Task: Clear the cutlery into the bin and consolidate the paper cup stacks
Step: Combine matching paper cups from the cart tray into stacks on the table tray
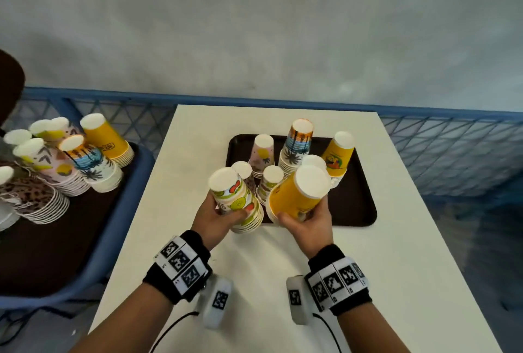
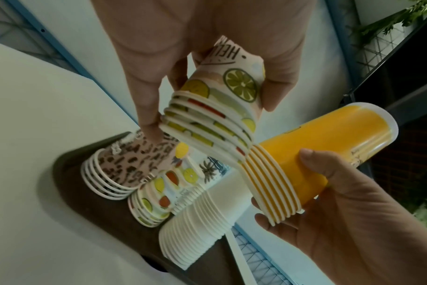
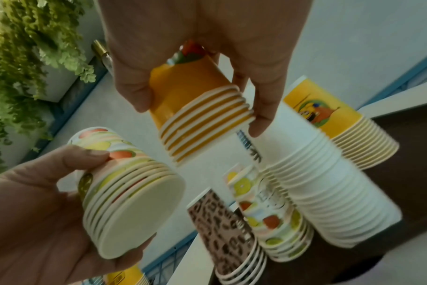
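My left hand (image 1: 218,218) grips a short stack of fruit-print cups (image 1: 237,200), upside down and lifted above the table's middle. My right hand (image 1: 307,221) grips a stack of yellow cups (image 1: 297,197), also inverted and tilted toward the left stack. Their rims nearly touch in the left wrist view, fruit-print stack (image 2: 207,119) beside yellow stack (image 2: 305,160). Behind them a dark brown tray (image 1: 356,211) bears several upside-down cup stacks: palm print (image 1: 295,149), yellow cartoon (image 1: 338,159), pink (image 1: 261,154), leopard (image 3: 227,225) and fruit (image 3: 273,217). No cutlery shows.
The white table (image 1: 396,253) has bare surface in front of the tray. At left a blue cart (image 1: 133,191) carries another dark tray with several cup stacks (image 1: 70,160). A blue mesh fence (image 1: 452,149) runs behind. Green plants (image 3: 17,67) hang nearby.
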Demonstrator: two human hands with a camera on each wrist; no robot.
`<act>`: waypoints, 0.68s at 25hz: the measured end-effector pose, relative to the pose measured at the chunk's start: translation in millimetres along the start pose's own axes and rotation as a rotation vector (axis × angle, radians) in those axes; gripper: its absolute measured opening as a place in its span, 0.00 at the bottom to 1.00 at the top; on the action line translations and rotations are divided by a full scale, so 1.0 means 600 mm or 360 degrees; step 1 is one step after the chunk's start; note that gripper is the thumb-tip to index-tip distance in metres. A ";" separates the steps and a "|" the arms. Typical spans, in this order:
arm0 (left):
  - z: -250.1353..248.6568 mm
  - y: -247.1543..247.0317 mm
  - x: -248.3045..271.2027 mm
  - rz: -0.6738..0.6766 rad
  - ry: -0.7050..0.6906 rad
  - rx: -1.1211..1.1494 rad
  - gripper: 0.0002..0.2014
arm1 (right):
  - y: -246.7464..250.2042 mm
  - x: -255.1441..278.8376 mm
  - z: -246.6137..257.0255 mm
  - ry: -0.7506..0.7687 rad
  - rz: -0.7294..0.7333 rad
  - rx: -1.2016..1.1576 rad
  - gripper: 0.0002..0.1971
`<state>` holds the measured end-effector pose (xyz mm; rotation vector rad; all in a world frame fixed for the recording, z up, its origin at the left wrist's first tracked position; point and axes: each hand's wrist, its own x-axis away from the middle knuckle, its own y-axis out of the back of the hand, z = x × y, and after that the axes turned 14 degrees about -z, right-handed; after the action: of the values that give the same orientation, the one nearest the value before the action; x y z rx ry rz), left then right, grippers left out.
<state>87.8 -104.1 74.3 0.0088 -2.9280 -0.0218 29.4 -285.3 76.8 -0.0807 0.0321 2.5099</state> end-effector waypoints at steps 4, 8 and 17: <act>-0.015 -0.067 0.021 -0.0062 -0.0013 0.0047 0.36 | 0.070 -0.035 0.000 0.0007 -0.0133 -0.0008 0.43; -0.021 -0.099 0.022 -0.0196 0.0010 0.0054 0.30 | 0.113 -0.070 0.007 -0.0020 -0.0232 -0.0024 0.43; -0.047 -0.152 -0.064 -0.0325 -0.0197 -0.0103 0.33 | 0.122 -0.193 0.037 0.0025 -0.0597 -0.0047 0.47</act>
<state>131.6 -195.3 92.2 0.3066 -3.0348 -0.1542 78.4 -411.5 107.0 -0.1079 -0.0131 2.1354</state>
